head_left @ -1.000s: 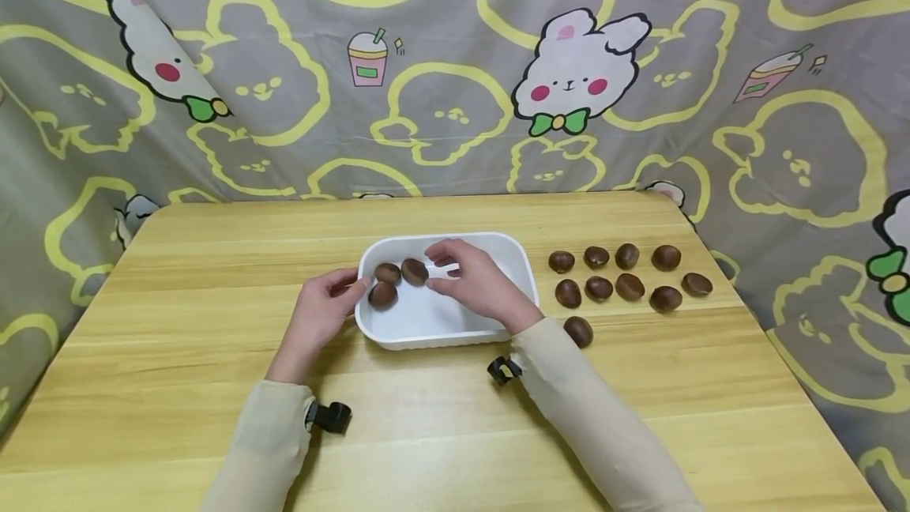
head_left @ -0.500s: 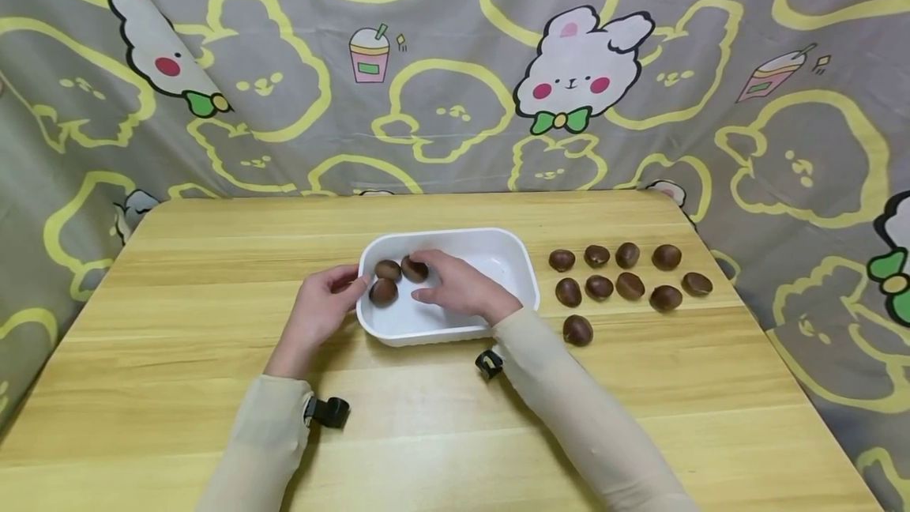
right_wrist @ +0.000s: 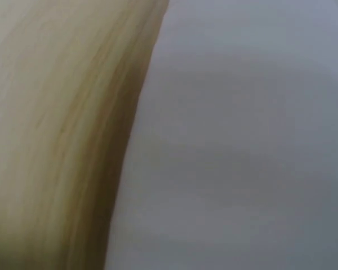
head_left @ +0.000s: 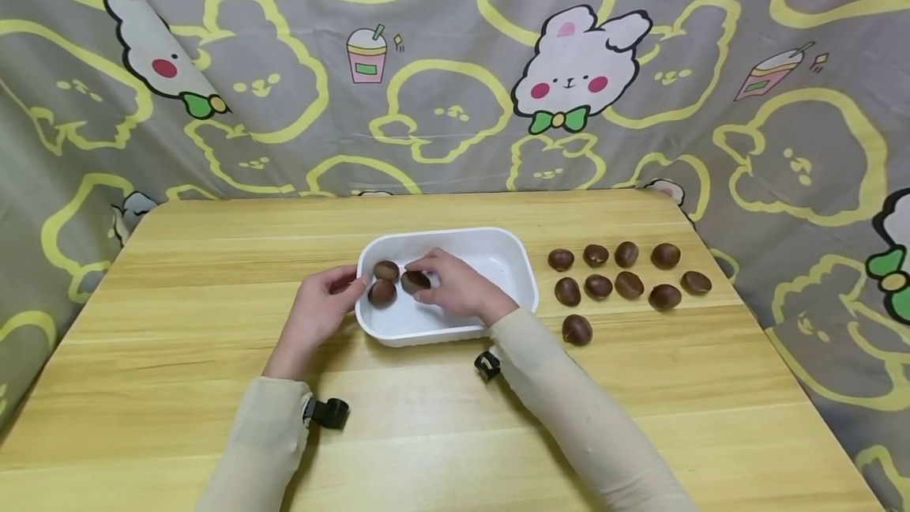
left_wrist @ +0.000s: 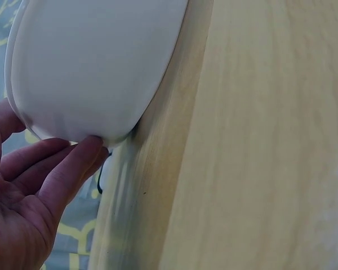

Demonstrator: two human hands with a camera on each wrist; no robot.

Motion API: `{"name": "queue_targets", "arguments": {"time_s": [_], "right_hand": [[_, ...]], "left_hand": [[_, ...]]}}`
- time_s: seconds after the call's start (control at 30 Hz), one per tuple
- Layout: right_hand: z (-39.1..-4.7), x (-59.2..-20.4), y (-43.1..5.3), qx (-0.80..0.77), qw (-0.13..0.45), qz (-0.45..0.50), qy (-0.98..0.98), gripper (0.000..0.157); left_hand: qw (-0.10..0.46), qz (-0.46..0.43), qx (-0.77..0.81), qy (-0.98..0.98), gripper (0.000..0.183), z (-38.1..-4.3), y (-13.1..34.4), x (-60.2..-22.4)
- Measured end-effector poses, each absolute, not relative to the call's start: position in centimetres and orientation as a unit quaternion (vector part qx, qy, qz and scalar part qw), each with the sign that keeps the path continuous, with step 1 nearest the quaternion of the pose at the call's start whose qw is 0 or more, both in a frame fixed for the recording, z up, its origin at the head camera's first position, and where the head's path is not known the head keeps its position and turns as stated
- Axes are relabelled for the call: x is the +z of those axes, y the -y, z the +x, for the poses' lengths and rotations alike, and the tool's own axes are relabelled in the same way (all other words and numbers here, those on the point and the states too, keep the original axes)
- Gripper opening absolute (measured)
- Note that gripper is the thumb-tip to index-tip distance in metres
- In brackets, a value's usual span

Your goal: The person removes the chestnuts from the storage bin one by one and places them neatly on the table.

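In the head view a white plastic tray (head_left: 408,324) sits mid-table. My left hand (head_left: 321,310) grips its left end, the thumb at the rim and the fingers against the outer wall, as the left wrist view shows on the tray wall (left_wrist: 90,67). Inside the tray, my right hand (head_left: 458,284) pinches a brown chestnut (head_left: 414,283) between thumb and fingers. Two more chestnuts lie at the tray's left end, one farther back (head_left: 386,271) and one nearer (head_left: 382,292). The right wrist view holds only the blurred tray wall (right_wrist: 225,146) and wood; that hand is hidden there.
Right of the tray, several chestnuts (head_left: 629,285) lie in loose rows on the wooden table (head_left: 426,449), with a single chestnut (head_left: 577,329) nearer the front. A patterned curtain (head_left: 455,141) hangs behind the table and along its sides.
My right hand has moved left and down onto the rightmost chestnut in the tray, taken hold of it and shifted it slightly toward the front. The left hand stays on the tray's end.
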State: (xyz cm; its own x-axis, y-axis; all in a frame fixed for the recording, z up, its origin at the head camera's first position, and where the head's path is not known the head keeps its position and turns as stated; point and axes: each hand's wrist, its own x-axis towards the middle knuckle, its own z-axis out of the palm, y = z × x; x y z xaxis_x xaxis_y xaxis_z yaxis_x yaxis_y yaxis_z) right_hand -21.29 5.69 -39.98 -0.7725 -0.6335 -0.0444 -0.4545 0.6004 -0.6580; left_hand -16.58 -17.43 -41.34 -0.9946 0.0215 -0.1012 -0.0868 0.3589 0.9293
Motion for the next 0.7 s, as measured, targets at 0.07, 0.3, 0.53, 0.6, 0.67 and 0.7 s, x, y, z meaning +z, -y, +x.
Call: {"name": "queue_targets", "arguments": {"time_s": [0.07, 0.3, 0.53, 0.6, 0.67, 0.7], "right_hand": [[-21.29, -40.03, -5.69, -0.33, 0.138, -0.309, -0.881, 0.046], [-21.41, -40.43, -5.56, -0.327, 0.13, -0.317, -0.881, 0.038], [-21.25, -40.35, -5.37, -0.308, 0.134, -0.31, -0.889, 0.033], [-21.18, -40.32, -5.37, -0.304, 0.139, -0.306, -0.891, 0.032], [-21.14, -40.31, -5.42, -0.305, 0.144, -0.302, -0.892, 0.031], [-21.12, -40.3, -5.46, -0.306, 0.145, -0.301, -0.892, 0.031]], "left_hand": [[0.048, -0.021, 0.564, -0.824, 0.042, -16.57, 17.42, -41.31], [0.047, -0.023, 0.567, -0.822, 0.042, -16.62, 17.44, -41.28], [0.041, -0.022, 0.564, -0.824, 0.042, -16.58, 17.41, -41.37], [0.041, -0.022, 0.567, -0.823, 0.041, -16.55, 17.38, -41.41], [0.041, -0.023, 0.569, -0.821, 0.041, -16.53, 17.35, -41.43], [0.042, -0.024, 0.571, -0.82, 0.041, -16.52, 17.34, -41.45]]}}
